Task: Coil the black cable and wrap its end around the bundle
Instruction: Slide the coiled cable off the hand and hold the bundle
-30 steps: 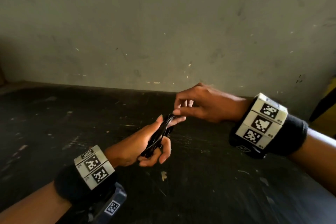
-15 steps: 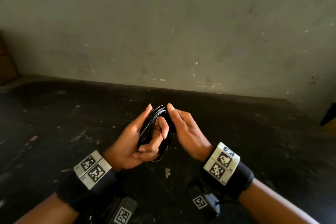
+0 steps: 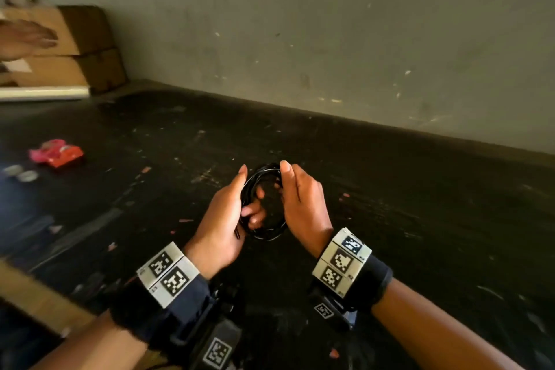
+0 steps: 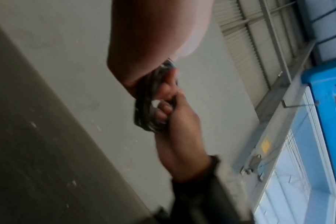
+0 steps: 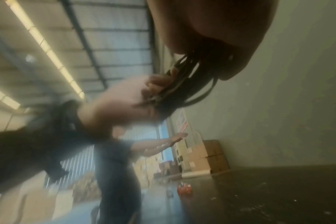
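Note:
The black cable (image 3: 264,233) is a small coil of several loops, held upright above the dark table (image 3: 420,219) between both hands. My left hand (image 3: 237,204) grips the coil's left side, fingers curled through the loops and thumb along the outside. My right hand (image 3: 292,189) holds the right side, thumb up at the top of the coil. In the left wrist view the coil (image 4: 144,106) shows between the two hands. The right wrist view, blurred, shows the loops (image 5: 184,84) bunched in the fingers. The cable's end cannot be made out.
Cardboard boxes (image 3: 75,48) are stacked at the table's far left against the grey wall (image 3: 330,39). A red and pink packet (image 3: 57,153) and two small round items (image 3: 21,173) lie at the left. Another person's hand (image 3: 24,39) reaches in at the upper left.
My right hand came back from the far side and took the coil's right side. The coil has spread into a rounder loop between both hands. My head turned left, bringing boxes and packet into view.

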{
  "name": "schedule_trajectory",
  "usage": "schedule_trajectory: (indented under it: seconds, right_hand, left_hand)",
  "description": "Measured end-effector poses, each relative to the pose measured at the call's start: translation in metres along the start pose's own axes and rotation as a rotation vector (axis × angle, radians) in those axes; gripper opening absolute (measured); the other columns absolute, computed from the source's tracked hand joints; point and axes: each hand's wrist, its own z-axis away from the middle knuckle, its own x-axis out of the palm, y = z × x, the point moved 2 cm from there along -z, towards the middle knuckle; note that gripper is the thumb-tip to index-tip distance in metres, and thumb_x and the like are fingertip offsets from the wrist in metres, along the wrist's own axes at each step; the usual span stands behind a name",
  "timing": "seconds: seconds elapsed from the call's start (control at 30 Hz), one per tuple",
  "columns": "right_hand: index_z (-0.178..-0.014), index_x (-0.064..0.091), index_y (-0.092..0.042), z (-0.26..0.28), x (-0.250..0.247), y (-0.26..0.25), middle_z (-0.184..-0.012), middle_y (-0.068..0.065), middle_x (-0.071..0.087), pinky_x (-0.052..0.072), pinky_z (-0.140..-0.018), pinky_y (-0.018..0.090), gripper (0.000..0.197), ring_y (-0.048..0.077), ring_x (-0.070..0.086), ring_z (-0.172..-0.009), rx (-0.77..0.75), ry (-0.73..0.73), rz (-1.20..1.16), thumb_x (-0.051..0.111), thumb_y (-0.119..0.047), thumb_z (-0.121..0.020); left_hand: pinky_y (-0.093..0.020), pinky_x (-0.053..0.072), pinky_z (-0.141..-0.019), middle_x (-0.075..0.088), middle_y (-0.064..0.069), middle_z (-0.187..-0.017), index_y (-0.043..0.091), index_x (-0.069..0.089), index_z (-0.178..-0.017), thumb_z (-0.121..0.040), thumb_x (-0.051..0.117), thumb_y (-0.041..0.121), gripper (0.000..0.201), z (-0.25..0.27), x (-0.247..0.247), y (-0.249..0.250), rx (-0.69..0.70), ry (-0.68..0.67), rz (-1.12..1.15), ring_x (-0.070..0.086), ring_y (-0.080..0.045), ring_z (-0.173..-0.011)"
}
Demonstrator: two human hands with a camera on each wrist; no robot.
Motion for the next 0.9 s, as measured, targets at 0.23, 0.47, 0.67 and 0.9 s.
schedule_trajectory:
  seconds: [0.23, 0.47, 0.67, 0.9]
  right_hand:
    - [-0.069, 0.052, -0.017, 0.009, 0.052, 0.004, -0.062, -0.004, 0.056, 0.044, -0.054, 0.027, 0.038, 0.006, 0.052, -0.054, 0.076, -0.042, -0.071, 0.044, -0.043, -0.094]
    - [-0.075, 0.052, -0.016, -0.009, 0.067, 0.012, -0.070, 0.003, 0.065, 0.052, -0.060, 0.029, 0.038, 0.012, 0.062, -0.061, 0.074, -0.103, 0.096, 0.039, -0.045, -0.096]
    - [-0.084, 0.054, -0.008, -0.013, 0.086, 0.019, -0.069, 0.007, 0.067, 0.055, -0.061, 0.043, 0.043, 0.019, 0.066, -0.060, 0.041, -0.135, 0.210, 0.037, -0.045, -0.096]
    - [-0.085, 0.058, -0.006, 0.013, 0.114, 0.033, -0.074, 0.009, 0.065, 0.051, -0.060, 0.042, 0.040, 0.019, 0.062, -0.063, 0.085, -0.203, 0.205, 0.037, -0.038, -0.099]
  left_hand:
    - [-0.028, 0.044, -0.053, 0.052, -0.004, -0.058, 0.014, 0.058, -0.067, -0.092, 0.049, 0.051, 0.045, -0.006, -0.038, -0.005, -0.022, 0.268, -0.004, 0.053, -0.017, -0.051]
    - [-0.043, 0.055, -0.081, 0.073, -0.021, -0.089, 0.014, 0.070, -0.078, -0.097, 0.044, 0.042, 0.043, -0.025, -0.063, 0.002, 0.038, 0.129, -0.209, 0.070, -0.033, -0.086]
    - [-0.026, 0.044, -0.051, 0.059, -0.005, -0.059, 0.013, 0.061, -0.072, -0.097, 0.042, 0.045, 0.044, -0.051, -0.067, 0.014, -0.070, 0.090, -0.311, 0.057, -0.015, -0.053]
    - [-0.020, 0.036, -0.039, 0.051, 0.007, -0.039, 0.016, 0.057, -0.061, -0.089, 0.059, 0.038, 0.036, -0.062, -0.100, -0.015, -0.149, 0.139, -0.251, 0.051, -0.005, -0.040]
